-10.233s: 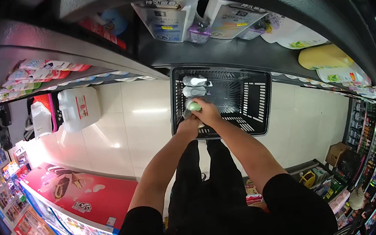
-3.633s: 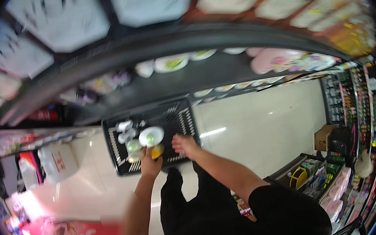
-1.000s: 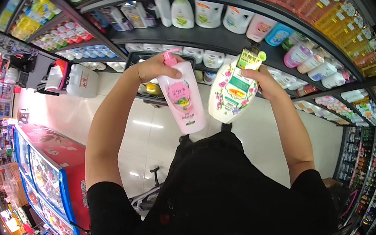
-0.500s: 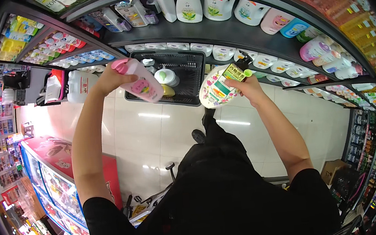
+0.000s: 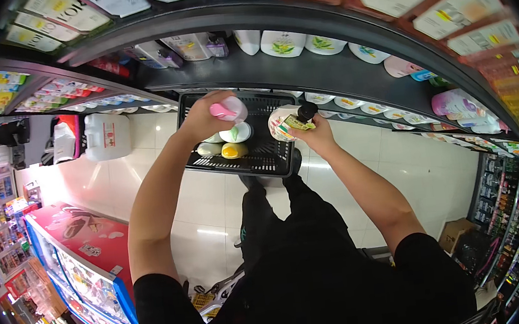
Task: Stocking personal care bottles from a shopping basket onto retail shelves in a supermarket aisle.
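Observation:
My left hand point(image 5: 205, 117) is closed round a pink bottle point(image 5: 233, 110), held over the far left part of a black plastic basket point(image 5: 282, 167). In my right hand point(image 5: 318, 134) is a white floral-patterned bottle point(image 5: 281, 123) with a black top and a yellow-green label, held over the basket's right end. Several bottles lie or stand at the left of the basket: a white bottle with a green mark point(image 5: 235, 133), a yellow-capped bottle point(image 5: 233, 151) and a pale bottle point(image 5: 209, 148). How far the held bottles are above the basket floor I cannot tell.
Dark shelves point(image 5: 200, 74) with white bottles point(image 5: 283, 43) run across the far side. A white jug point(image 5: 107, 136) stands to the left, above a red-topped freezer point(image 5: 80, 228). My legs are just behind the basket, on a tiled floor point(image 5: 200, 201).
Both bottles are now over the basket; the pink one has tipped more upright, and the floral one has moved left. The view has shifted, and the basket appears nearer my legs.

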{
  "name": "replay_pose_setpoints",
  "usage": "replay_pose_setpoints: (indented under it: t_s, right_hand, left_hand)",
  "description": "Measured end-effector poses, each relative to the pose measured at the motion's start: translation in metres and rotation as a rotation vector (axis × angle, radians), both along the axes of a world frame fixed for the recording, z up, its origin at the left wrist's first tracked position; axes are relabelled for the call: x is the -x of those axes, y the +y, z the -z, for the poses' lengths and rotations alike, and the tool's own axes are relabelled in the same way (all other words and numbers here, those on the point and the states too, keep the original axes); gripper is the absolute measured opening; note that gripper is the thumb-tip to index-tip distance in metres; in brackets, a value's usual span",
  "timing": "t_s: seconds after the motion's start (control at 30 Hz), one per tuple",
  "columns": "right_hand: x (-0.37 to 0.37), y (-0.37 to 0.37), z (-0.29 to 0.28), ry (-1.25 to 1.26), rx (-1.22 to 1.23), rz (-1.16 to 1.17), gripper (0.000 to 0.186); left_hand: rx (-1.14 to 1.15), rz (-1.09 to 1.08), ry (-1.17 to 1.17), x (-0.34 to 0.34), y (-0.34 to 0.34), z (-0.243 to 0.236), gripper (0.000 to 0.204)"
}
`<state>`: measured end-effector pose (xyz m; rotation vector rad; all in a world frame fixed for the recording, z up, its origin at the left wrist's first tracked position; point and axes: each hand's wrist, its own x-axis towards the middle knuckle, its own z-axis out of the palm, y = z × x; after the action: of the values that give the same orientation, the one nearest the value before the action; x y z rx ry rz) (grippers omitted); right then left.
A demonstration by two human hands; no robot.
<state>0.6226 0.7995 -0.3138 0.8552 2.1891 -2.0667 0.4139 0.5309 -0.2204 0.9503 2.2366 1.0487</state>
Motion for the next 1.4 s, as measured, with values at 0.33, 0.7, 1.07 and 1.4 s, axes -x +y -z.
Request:
replay_pose_setpoints:
  t_s: [0.33,0.7,1.07,1.4]
  right_hand:
    - [0.04,-0.033,0.112,0.018,0.082,-0.022,0.076]
    - [0.065,-0.046,0.206,-0.163,-0.312,-0.057,0.088]
    - [0.09,-0.055,0.247,-0.105,-0.534,0.015,0.081]
    - [0.082,-0.084,0.22,-0.228,-0.739,0.041,0.065]
  left_hand:
    - [-0.165,0.226,0.091,0.051,0.035,0.142,0.069]
    - [-0.023,0.239,-0.09,0.05,0.02,0.263,0.079]
    - [0.01,0.006,-0.104,0.05,0.003,0.263,0.06]
    - [0.065,-0.04,0.026,0.027,-0.005,0.266,0.041]
